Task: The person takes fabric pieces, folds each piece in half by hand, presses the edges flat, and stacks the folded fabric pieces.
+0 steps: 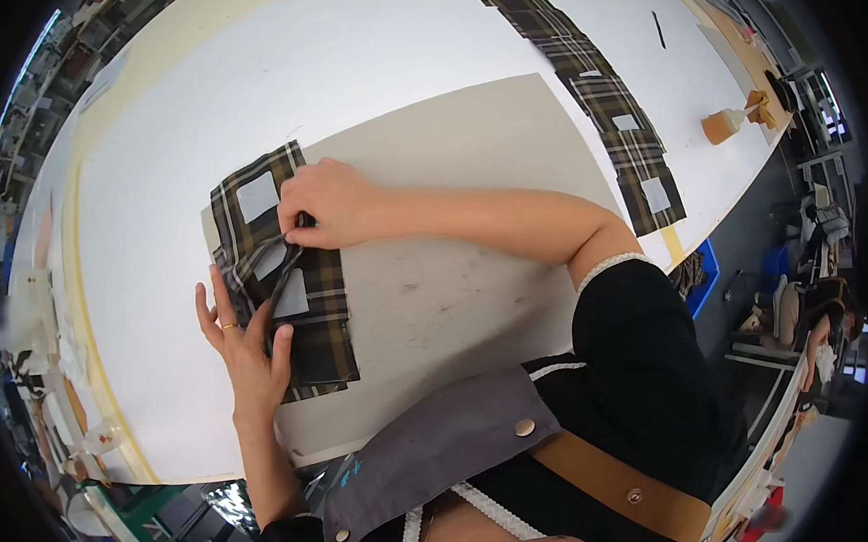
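My right hand is closed in a pinch on the folded-up edge of a plaid fabric piece. The cloth is dark with tan and white stripes and has a pale grey rectangular patch. My left hand, with a ring on one finger, lies at the near left edge of this piece. Its fingers are spread, and some fingertips touch the cloth. Beneath lie more plaid pieces with light patches, the lowest plaid piece close to my left thumb. All rest partly on a grey-beige board.
On the white table, a row of overlapping plaid pieces runs along the right. Beyond it stand a bottle of amber liquid and a black pen-like stick. A blue bin is below the table edge. Another person is at far right.
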Demonstrator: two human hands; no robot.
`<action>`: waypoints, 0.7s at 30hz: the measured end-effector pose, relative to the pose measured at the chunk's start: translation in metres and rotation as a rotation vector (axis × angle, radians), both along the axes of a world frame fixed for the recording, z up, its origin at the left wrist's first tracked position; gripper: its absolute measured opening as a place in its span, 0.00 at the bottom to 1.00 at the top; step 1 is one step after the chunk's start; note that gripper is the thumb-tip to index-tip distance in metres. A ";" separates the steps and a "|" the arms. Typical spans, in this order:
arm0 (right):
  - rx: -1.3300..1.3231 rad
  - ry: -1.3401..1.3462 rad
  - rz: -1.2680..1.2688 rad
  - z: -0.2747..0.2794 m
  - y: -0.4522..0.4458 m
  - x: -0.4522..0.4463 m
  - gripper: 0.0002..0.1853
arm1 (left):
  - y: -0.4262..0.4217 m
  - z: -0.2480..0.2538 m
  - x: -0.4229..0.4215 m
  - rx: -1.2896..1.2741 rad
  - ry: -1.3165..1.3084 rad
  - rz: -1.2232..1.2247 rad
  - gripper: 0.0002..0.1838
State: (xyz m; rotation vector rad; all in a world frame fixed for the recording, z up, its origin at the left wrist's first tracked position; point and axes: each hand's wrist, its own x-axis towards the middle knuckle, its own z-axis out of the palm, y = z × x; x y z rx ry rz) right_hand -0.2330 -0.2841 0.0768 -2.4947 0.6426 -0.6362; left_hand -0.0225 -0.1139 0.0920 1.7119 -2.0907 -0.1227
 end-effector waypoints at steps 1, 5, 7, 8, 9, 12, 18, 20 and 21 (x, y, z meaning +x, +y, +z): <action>0.060 -0.119 -0.061 0.004 -0.004 -0.003 0.04 | 0.000 0.000 0.001 0.001 0.001 -0.005 0.19; 0.007 -0.338 -0.079 0.019 -0.007 -0.054 0.03 | -0.001 0.003 0.001 0.045 -0.033 0.013 0.19; -0.012 -0.292 -0.069 0.038 0.010 -0.094 0.05 | -0.002 0.001 0.002 0.032 -0.048 0.016 0.19; -0.052 -0.228 -0.078 0.043 0.021 -0.113 0.05 | -0.002 -0.003 0.003 -0.009 -0.028 0.013 0.19; -0.088 -0.168 -0.071 0.047 0.032 -0.129 0.06 | -0.003 -0.002 0.001 -0.007 0.010 0.034 0.19; 0.015 -0.043 -0.124 0.050 0.073 -0.168 0.07 | -0.007 -0.004 -0.004 -0.034 0.015 0.120 0.13; 0.138 -0.021 -0.185 0.035 0.136 -0.192 0.10 | -0.006 -0.018 -0.008 -0.099 0.011 0.191 0.15; 0.151 -0.050 -0.197 0.028 0.145 -0.190 0.10 | -0.004 -0.005 -0.015 -0.228 -0.042 0.190 0.33; 0.159 -0.073 -0.219 0.027 0.150 -0.190 0.10 | 0.001 0.008 -0.024 -0.220 -0.040 0.175 0.33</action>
